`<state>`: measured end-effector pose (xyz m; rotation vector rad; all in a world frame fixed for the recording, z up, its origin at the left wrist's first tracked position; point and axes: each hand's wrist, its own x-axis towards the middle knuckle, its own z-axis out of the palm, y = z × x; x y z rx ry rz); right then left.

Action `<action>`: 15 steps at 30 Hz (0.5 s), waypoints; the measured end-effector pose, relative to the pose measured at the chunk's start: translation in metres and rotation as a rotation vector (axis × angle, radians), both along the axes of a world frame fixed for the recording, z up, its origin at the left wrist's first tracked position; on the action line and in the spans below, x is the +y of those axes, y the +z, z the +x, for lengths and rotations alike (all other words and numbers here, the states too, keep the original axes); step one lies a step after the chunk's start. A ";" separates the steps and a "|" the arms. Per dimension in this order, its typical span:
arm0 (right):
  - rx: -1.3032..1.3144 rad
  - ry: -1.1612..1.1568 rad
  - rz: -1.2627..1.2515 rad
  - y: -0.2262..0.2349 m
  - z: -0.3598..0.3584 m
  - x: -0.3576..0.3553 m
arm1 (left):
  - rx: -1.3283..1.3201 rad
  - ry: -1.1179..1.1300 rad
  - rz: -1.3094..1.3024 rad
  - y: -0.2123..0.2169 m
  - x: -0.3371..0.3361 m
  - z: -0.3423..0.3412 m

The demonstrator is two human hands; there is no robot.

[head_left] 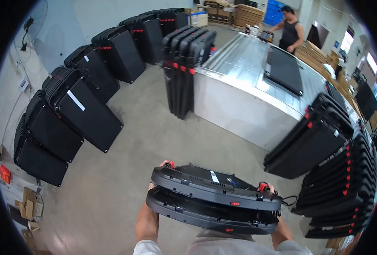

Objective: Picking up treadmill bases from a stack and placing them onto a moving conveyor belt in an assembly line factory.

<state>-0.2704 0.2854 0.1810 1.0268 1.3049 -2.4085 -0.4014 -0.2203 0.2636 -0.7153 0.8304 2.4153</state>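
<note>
I carry two flat black machines that look like walking pads, stacked one over the other at my waist. The upper walking pad [214, 190] has a rounded grey end edge, red parts at its corners and a white label on its top. Below it, the lower walking pad [205, 222] shows a similar curved edge with a small red mark. My left hand [151, 186] grips their left side, fingers partly hidden. At the right side, my right hand [271, 188] holds on near a red part and a loose black cable [291, 199].
Rows of similar black units [86, 110] lean along the left wall. More units [182, 76] stand by a metal-topped table [239, 55], others [311, 140] at right. One panel [284, 70] lies on the table. A co-worker [289, 32] stands beyond. Cardboard boxes [31, 204] sit lower left.
</note>
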 end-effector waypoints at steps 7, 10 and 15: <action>0.023 -0.034 0.246 -0.001 -0.172 -0.204 | -0.004 0.021 -0.092 -0.051 -0.194 -0.184; -0.080 -0.108 0.220 0.034 -0.236 -0.297 | -0.005 -0.095 0.010 -0.083 -0.282 -0.265; -0.036 -0.140 0.018 0.084 -0.326 -0.469 | -0.010 -0.129 -0.111 -0.053 -0.398 -0.385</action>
